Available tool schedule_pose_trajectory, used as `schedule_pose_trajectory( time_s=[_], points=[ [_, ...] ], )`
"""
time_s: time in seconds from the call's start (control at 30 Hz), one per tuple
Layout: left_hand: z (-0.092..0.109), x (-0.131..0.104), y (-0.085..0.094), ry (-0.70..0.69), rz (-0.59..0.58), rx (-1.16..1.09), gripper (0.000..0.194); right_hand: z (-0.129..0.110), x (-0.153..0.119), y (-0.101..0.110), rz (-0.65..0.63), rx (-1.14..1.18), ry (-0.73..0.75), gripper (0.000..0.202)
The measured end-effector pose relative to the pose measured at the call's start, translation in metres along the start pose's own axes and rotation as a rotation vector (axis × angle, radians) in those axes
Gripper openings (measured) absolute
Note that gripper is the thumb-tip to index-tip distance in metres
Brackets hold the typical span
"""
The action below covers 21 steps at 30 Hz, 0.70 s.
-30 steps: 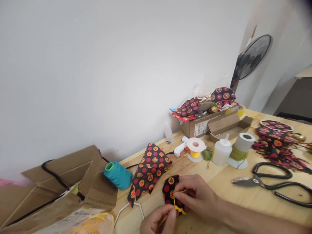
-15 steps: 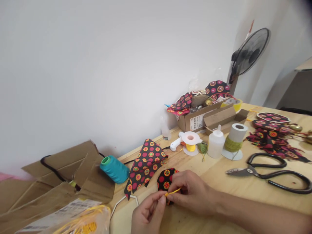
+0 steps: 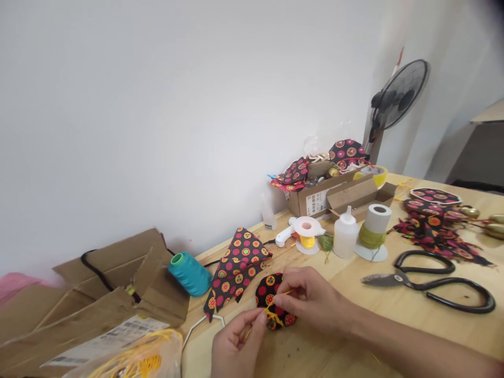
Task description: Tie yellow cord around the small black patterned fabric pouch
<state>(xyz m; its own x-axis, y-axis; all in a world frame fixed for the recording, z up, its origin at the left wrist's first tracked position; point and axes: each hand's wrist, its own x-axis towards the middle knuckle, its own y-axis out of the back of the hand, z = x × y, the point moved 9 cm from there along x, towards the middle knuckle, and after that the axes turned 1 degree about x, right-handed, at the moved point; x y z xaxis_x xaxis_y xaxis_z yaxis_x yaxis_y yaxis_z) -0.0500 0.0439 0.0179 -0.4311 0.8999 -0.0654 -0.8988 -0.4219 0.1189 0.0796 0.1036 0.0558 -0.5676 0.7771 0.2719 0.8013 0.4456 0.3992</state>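
Both hands pinch a thin yellow cord [image 3: 275,313] over a small rounded fabric piece [image 3: 271,307]: the right hand [image 3: 311,299] presses thumb and forefinger together on the cord at the piece's upper edge, while the left hand [image 3: 236,346], at seven o'clock from it, nips the cord's lower end between its fingertips. The piece is matte black cotton printed with red and orange circles, lying on the pale, grainy wooden table [image 3: 354,315] near its front edge. At eleven o'clock from the piece lies a larger triangular scrap of the same print [image 3: 236,268], and beyond that, at ten o'clock, a glossy teal thread cone [image 3: 190,273] on its side against creased brown cardboard [image 3: 118,283]. At three o'clock, well apart, rest heavy black-handled scissors [image 3: 429,283]. At one o'clock stand a yellow thread spool [image 3: 307,236], a translucent squeeze bottle [image 3: 345,233] and an olive cord reel [image 3: 374,228].
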Motion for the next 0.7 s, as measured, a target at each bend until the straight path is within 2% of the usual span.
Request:
schedule_pose_trajectory(
  time_s=[0.1,0.23,0.37,0.47,0.57,0.63,0.7],
  points=[
    [0.003,-0.003,-0.004,-0.024,-0.013,0.039,0.013,0.010,0.001,0.003,0.024,0.060,-0.056,0.024],
    [0.007,-0.007,-0.010,-0.064,-0.054,0.077,0.011,0.011,0.003,0.001,0.068,-0.017,-0.040,0.024],
    [0.002,-0.004,-0.011,-0.059,-0.085,0.065,0.015,0.026,0.002,-0.001,0.055,0.194,-0.240,0.027],
    [-0.002,-0.002,-0.010,-0.078,-0.079,0.111,0.016,0.033,-0.004,-0.011,-0.020,0.540,-0.417,0.030],
    [-0.004,-0.001,-0.009,-0.074,-0.059,0.144,0.018,0.028,-0.014,-0.031,-0.150,0.836,-0.563,0.023],
    [-0.006,-0.001,-0.010,-0.061,-0.055,0.123,0.017,0.024,-0.019,-0.041,-0.218,0.879,-0.593,0.025],
    [-0.008,-0.001,-0.012,-0.038,-0.060,0.070,0.017,0.026,-0.021,-0.049,-0.246,0.810,-0.575,0.033]
  ],
)
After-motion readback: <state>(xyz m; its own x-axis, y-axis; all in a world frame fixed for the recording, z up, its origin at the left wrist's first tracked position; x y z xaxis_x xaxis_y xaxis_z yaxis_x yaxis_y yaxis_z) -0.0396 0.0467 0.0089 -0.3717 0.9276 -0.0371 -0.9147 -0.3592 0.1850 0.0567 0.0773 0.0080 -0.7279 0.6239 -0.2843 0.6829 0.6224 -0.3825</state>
